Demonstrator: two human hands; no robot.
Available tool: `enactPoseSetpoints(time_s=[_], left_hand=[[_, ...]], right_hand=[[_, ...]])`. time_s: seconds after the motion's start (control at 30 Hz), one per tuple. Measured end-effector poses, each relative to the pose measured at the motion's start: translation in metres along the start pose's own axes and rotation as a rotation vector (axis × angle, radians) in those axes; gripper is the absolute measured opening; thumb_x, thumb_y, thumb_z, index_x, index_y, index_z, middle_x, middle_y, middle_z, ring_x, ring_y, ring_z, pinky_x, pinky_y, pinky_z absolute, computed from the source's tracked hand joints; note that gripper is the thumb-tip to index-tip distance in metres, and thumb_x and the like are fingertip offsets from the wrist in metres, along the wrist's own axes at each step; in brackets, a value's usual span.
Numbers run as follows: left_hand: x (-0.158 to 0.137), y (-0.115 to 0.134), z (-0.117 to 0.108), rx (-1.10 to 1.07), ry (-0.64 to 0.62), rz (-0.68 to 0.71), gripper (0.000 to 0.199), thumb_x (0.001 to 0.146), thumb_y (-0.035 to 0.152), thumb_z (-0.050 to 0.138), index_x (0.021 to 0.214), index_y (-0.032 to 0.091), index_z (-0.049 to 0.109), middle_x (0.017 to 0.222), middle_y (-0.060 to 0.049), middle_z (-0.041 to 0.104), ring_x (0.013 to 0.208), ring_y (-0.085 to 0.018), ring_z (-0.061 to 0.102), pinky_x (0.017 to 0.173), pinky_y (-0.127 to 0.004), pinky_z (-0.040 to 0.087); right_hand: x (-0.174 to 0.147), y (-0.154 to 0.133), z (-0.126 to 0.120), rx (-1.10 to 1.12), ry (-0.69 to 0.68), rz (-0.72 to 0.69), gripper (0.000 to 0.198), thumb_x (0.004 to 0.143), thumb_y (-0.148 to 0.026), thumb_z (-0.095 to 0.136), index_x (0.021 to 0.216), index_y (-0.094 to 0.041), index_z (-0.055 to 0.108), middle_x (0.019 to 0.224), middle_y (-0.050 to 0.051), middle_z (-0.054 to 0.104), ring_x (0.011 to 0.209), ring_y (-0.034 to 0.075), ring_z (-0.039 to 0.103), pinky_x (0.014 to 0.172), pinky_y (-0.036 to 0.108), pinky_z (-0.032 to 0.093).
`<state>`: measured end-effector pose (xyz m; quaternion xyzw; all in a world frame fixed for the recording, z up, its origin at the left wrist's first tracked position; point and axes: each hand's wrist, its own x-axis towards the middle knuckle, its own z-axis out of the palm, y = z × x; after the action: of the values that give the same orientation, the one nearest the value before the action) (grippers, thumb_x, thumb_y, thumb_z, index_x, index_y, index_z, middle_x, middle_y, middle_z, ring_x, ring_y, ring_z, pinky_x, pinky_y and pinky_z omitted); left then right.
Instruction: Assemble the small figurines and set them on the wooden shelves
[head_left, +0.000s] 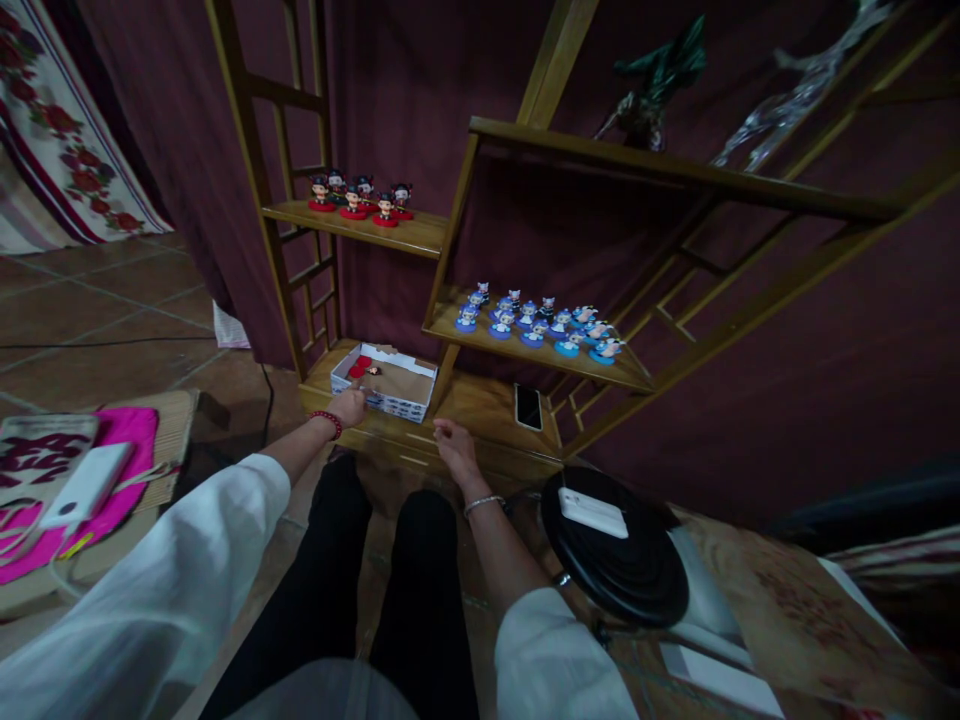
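A shallow cardboard box (405,405) with a printed front wall stands on the shelf unit's lowest board. A few red round pieces (361,364) and a small figurine (373,370) lie in its left end. My left hand (349,405), with a red bead bracelet, is at the box's front left edge. Its fingers are curled; what they hold, if anything, is hidden. My right hand (456,448), with a silver bracelet, hovers in front of the shelf, just right of the box. Its fingers are bent inward, and I cannot make out anything in them.
Figurines on red bases (352,200) stand on the upper left shelf, several blue and purple figurines (532,322) on the middle shelf. A phone (528,407) lies on the bottom board. A black round stool (619,560) holds a white device (592,512); a white power bank (88,485) lies left.
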<state>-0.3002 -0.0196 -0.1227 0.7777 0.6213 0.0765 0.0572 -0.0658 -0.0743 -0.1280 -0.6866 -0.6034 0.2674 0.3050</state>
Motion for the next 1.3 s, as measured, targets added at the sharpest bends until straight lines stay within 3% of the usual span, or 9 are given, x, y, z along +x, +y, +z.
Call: enactPoseSetpoints(time_s=[0.27, 0.6, 0.9, 1.1, 1.3], left_hand=[[-0.008, 0.001, 0.001, -0.005, 0.014, -0.011, 0.042, 0.079, 0.017, 0.042, 0.120, 0.016, 0.052, 0.136, -0.012, 0.039, 0.106, -0.018, 0.056, 0.095, -0.027, 0.039], [0.003, 0.009, 0.003, 0.045, 0.019, 0.018, 0.042, 0.079, 0.015, 0.041, 0.119, 0.014, 0.053, 0.135, -0.013, 0.042, 0.119, -0.019, 0.045, 0.099, -0.025, 0.034], [0.037, 0.013, 0.014, 0.083, -0.016, 0.046, 0.041, 0.080, 0.027, 0.045, 0.118, 0.014, 0.052, 0.129, -0.015, 0.047, 0.125, -0.029, 0.034, 0.101, -0.043, 0.028], [0.048, 0.006, 0.016, 0.080, -0.077, 0.088, 0.037, 0.082, 0.034, 0.040, 0.112, 0.019, 0.057, 0.119, -0.012, 0.056, 0.115, -0.027, 0.046, 0.094, -0.040, 0.034], [0.050, 0.000, 0.016, 0.080, -0.103, 0.133, 0.033, 0.083, 0.029, 0.037, 0.105, 0.021, 0.061, 0.107, -0.012, 0.063, 0.103, -0.026, 0.056, 0.089, -0.040, 0.037]], right_hand=[[-0.003, 0.008, 0.010, -0.001, -0.017, -0.007, 0.028, 0.077, -0.017, 0.045, 0.096, -0.021, 0.066, 0.094, 0.001, 0.069, 0.087, 0.013, 0.063, 0.081, 0.023, 0.047], [-0.002, 0.012, 0.012, 0.005, 0.002, -0.002, 0.028, 0.078, -0.017, 0.045, 0.095, -0.022, 0.066, 0.095, 0.001, 0.069, 0.088, 0.013, 0.063, 0.083, 0.023, 0.046], [0.031, 0.011, 0.008, -0.008, 0.018, -0.004, 0.029, 0.079, -0.017, 0.043, 0.096, -0.024, 0.065, 0.090, -0.001, 0.069, 0.085, 0.013, 0.063, 0.079, 0.022, 0.047], [0.049, -0.009, 0.026, -0.073, 0.031, -0.140, 0.032, 0.080, -0.012, 0.041, 0.099, -0.025, 0.064, 0.097, 0.000, 0.067, 0.088, 0.012, 0.061, 0.083, 0.022, 0.045], [0.068, -0.027, 0.051, -0.131, -0.005, -0.303, 0.037, 0.075, -0.009, 0.045, 0.107, -0.020, 0.060, 0.113, 0.003, 0.060, 0.104, 0.014, 0.053, 0.094, 0.022, 0.038]])
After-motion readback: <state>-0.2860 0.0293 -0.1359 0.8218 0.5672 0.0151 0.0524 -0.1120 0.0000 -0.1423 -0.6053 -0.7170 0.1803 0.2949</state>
